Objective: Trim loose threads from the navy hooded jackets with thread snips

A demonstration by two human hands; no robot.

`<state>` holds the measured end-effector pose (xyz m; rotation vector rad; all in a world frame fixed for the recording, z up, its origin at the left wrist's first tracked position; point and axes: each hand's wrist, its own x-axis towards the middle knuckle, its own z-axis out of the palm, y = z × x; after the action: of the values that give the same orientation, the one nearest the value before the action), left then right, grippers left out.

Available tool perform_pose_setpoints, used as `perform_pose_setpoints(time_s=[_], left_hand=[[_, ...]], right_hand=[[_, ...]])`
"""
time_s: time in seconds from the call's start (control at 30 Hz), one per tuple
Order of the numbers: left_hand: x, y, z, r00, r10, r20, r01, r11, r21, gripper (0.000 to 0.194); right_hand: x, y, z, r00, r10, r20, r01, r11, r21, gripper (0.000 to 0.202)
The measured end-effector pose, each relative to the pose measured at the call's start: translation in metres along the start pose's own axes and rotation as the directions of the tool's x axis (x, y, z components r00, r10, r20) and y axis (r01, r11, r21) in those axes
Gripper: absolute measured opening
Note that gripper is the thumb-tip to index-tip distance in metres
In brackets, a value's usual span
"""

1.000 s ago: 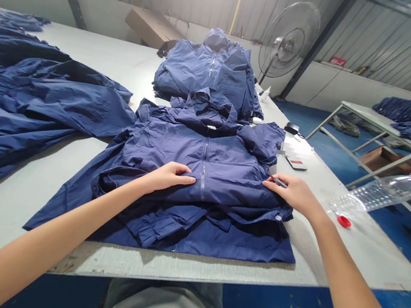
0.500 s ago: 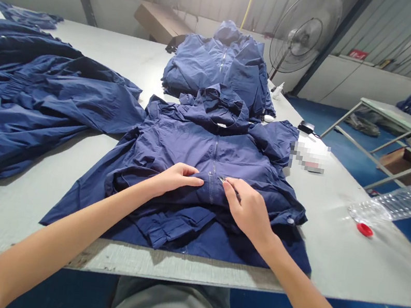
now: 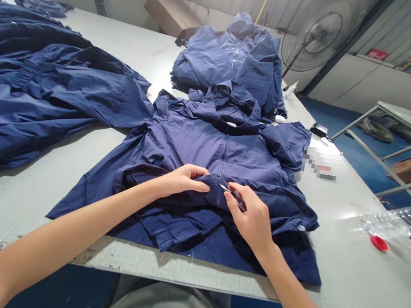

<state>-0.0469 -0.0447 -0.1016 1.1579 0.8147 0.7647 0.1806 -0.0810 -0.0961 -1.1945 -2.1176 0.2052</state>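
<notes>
A navy blue jacket [image 3: 196, 139] lies front up on the table, its collar away from me and its lower part folded up. My left hand [image 3: 185, 179] pinches the folded hem just left of the front zipper [image 3: 223, 159], with thumb and fingers closed on the cloth. In my right hand [image 3: 253, 219] is a pair of thread snips [image 3: 236, 197], dark-bodied with pale metal tips. Those tips point left, close beside the zipper's lower end. My right fingers wrap round the snips and hide part of them.
More navy garments [image 3: 55, 81] are heaped on the left of the white table [image 3: 351, 273]. Behind the jacket stands a stack of folded jackets [image 3: 232, 61]. A clear plastic bottle [image 3: 408, 217] with a red cap [image 3: 378, 243] lies at right. A fan [image 3: 320, 31] stands beyond.
The view has shifted, so the whole scene sits slightly farther right. The snips have turned in my right hand and more of their dark body shows. My left hand keeps its pinch on the hem.
</notes>
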Motion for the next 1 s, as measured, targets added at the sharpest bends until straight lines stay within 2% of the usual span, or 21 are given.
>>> perform_pose_setpoints(time_s=[0.2,0.43,0.67,1.0], left_hand=[[0.0005,0.0001,0.0010,0.999,0.025,0.021,-0.026,1.000,0.016,0.021],[-0.0004,-0.0015,0.0012,0.998,0.056,0.037,-0.058,0.996,0.074,0.023],[0.0010,-0.0023,0.0071,0.995,0.081,0.058,-0.085,0.994,0.069,0.033],[0.0023,-0.0081,0.0046,0.986,0.140,0.094,-0.156,0.969,0.190,0.038]], right_hand=[[-0.0047,-0.0002,-0.0002,1.000,-0.024,-0.020,0.025,0.998,0.063,0.020],[-0.0026,0.0004,-0.0002,0.994,0.059,-0.088,-0.047,0.991,0.124,0.017],[-0.0015,0.0000,0.0007,0.985,0.079,-0.154,-0.076,0.997,0.022,0.023],[-0.0009,-0.0028,0.0010,0.987,0.005,-0.158,-0.011,0.999,-0.035,0.021]])
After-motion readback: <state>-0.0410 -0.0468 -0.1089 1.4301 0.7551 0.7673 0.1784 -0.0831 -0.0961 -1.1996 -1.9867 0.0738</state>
